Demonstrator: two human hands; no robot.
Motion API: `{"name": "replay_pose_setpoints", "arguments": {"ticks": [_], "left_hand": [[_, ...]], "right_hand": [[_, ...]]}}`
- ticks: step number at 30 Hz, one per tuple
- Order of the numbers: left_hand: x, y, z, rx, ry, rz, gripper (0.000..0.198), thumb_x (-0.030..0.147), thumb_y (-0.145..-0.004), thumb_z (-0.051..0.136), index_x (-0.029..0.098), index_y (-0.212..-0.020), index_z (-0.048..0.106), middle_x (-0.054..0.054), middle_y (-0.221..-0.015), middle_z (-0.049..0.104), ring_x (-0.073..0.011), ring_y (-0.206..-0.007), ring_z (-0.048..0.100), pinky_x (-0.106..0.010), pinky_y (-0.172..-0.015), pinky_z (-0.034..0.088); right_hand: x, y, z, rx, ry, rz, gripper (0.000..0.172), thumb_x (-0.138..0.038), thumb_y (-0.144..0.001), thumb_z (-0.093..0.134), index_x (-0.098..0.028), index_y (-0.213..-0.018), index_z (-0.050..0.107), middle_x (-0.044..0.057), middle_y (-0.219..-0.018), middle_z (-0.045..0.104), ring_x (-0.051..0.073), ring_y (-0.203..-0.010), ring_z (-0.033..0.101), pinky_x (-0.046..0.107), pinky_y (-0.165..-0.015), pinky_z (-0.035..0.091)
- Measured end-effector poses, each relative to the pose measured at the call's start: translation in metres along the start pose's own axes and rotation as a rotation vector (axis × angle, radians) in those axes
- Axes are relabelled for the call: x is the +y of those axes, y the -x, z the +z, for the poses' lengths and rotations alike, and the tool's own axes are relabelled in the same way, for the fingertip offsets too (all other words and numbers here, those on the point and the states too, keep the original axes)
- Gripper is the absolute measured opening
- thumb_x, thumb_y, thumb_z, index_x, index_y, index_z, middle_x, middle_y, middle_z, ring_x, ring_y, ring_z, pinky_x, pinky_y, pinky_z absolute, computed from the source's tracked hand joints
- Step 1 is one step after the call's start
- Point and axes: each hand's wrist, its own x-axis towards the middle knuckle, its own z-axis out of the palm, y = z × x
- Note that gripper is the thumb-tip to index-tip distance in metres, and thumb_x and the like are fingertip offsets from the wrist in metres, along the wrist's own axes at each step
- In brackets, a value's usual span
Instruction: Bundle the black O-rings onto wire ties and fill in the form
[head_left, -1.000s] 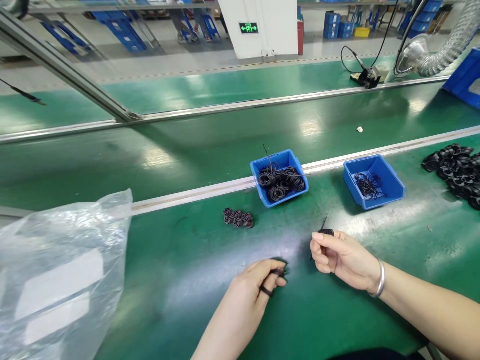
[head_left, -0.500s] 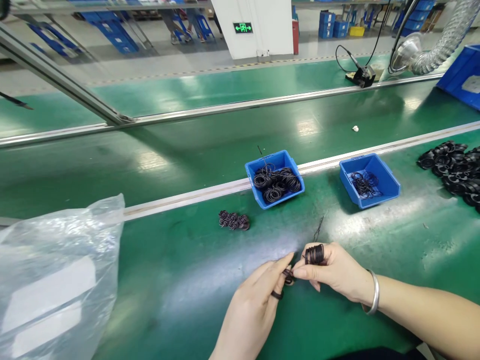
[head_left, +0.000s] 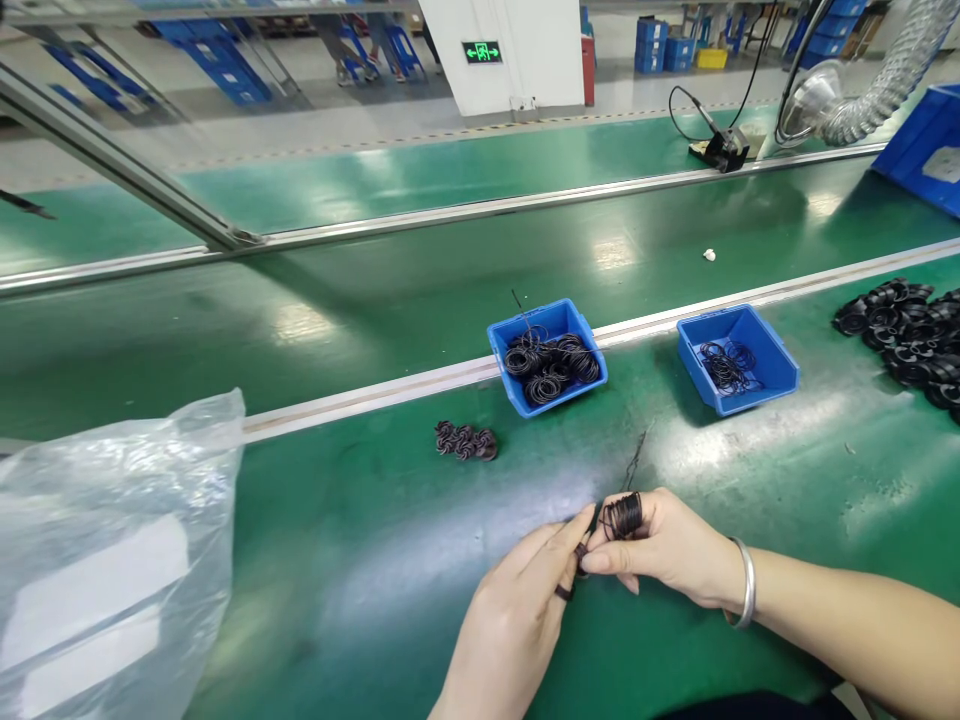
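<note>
Two hands work low over the surface, toward its near edge. The left hand [head_left: 517, 610] pinches a small dark part [head_left: 581, 556], mostly hidden by fingers. On the right hand [head_left: 667, 550], rings [head_left: 624, 515] circle a finger and the thumb meets the part; whether it pinches a ring, I cannot tell. Good handling likely wants a steady left pinch, light thumb pressure, rings kept in order, and the loose strand [head_left: 636, 462] beyond clear of the fingertips.
</note>
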Motion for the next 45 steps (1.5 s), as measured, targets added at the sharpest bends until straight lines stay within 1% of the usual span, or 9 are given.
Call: {"name": "replay_pose_setpoints", "arguments": {"ticks": [7, 12, 22, 26, 28, 31, 37, 40, 45], "left_hand": [[-0.001, -0.003, -0.008, -0.086, 0.167, -0.052, 0.048, 0.006, -0.095, 0.045, 0.025, -0.137, 0.055, -0.001, -0.08, 0.068, -0.0117, -0.072, 0.068, -0.019, -0.069, 0.056], [-0.002, 0.001, -0.011, -0.1, 0.191, -0.055, 0.056, 0.0, -0.091, 0.045, 0.028, -0.138, 0.054, -0.001, -0.087, 0.07, -0.0109, -0.074, 0.068, -0.018, -0.068, 0.055], [0.003, -0.002, -0.015, -0.064, 0.259, -0.083, 0.054, 0.001, -0.091, 0.043, 0.03, -0.134, 0.058, -0.001, -0.086, 0.073, -0.0103, -0.076, 0.069, -0.017, -0.068, 0.055], [-0.005, -0.003, -0.024, -0.013, 0.273, -0.287, 0.035, 0.017, -0.094, 0.048, 0.028, -0.121, 0.068, -0.001, -0.084, 0.076, -0.015, -0.08, 0.073, -0.022, -0.071, 0.058], [-0.014, -0.002, -0.028, -0.066, 0.221, -0.452, 0.026, 0.026, -0.092, 0.052, 0.025, -0.107, 0.074, -0.003, -0.083, 0.077, -0.0169, -0.073, 0.074, -0.024, -0.067, 0.059], [-0.025, -0.001, -0.032, -0.27, 0.134, -0.576, 0.021, 0.03, -0.087, 0.054, 0.022, -0.085, 0.073, -0.002, -0.075, 0.077, -0.018, -0.064, 0.073, -0.025, -0.061, 0.056], [-0.024, 0.006, -0.038, -0.521, 0.176, -0.751, 0.022, 0.033, -0.086, 0.049, 0.023, -0.082, 0.068, 0.005, -0.044, 0.063, -0.0162, -0.04, 0.061, -0.021, -0.042, 0.045], [-0.027, 0.005, -0.037, -0.43, 0.114, -0.726, 0.026, 0.034, -0.087, 0.047, 0.022, -0.086, 0.07, 0.005, -0.043, 0.061, -0.0157, -0.037, 0.06, -0.022, -0.043, 0.046], [-0.032, 0.001, -0.028, -0.147, 0.011, -0.475, 0.023, 0.026, -0.087, 0.047, 0.021, -0.089, 0.07, -0.005, -0.083, 0.076, -0.0185, -0.069, 0.074, -0.027, -0.066, 0.057]], "right_hand": [[-0.006, 0.001, -0.003, -0.078, -0.057, 0.02, 0.029, -0.041, -0.075, 0.081, -0.013, -0.077, 0.072, 0.002, -0.073, 0.068, 0.008, -0.053, 0.05, 0.022, -0.051, 0.037], [-0.007, 0.001, -0.004, -0.09, -0.113, 0.072, 0.029, -0.038, -0.073, 0.083, -0.012, -0.073, 0.071, 0.002, -0.069, 0.067, 0.007, -0.052, 0.05, 0.023, -0.054, 0.037], [-0.009, 0.001, -0.006, -0.069, -0.276, 0.149, 0.028, -0.033, -0.072, 0.085, -0.013, -0.069, 0.066, -0.006, -0.053, 0.049, 0.007, -0.05, 0.045, 0.022, -0.05, 0.036], [-0.015, 0.0, -0.01, -0.035, -0.429, 0.099, 0.024, -0.029, -0.076, 0.082, -0.014, -0.074, 0.063, -0.004, -0.062, 0.054, 0.007, -0.054, 0.05, 0.022, -0.053, 0.042], [-0.017, -0.001, -0.013, -0.012, -0.492, 0.079, 0.023, -0.028, -0.075, 0.082, -0.014, -0.077, 0.063, 0.002, -0.08, 0.063, 0.011, -0.068, 0.06, 0.023, -0.058, 0.048], [-0.018, -0.003, -0.015, -0.007, -0.509, 0.078, 0.023, -0.029, -0.077, 0.081, -0.014, -0.083, 0.065, 0.007, -0.099, 0.067, 0.018, -0.085, 0.067, 0.026, -0.065, 0.053], [-0.017, -0.003, -0.016, -0.003, -0.421, 0.037, 0.025, -0.032, -0.076, 0.082, -0.013, -0.079, 0.066, 0.003, -0.079, 0.065, 0.011, -0.068, 0.061, 0.026, -0.066, 0.051], [-0.017, -0.002, -0.014, 0.016, -0.323, 0.043, 0.029, -0.036, -0.077, 0.081, -0.013, -0.073, 0.064, -0.001, -0.067, 0.06, 0.009, -0.058, 0.055, 0.025, -0.061, 0.047], [-0.018, -0.001, -0.012, 0.054, -0.286, 0.041, 0.033, -0.039, -0.075, 0.082, -0.014, -0.069, 0.062, -0.003, -0.061, 0.053, 0.009, -0.056, 0.048, 0.025, -0.058, 0.042]]}}
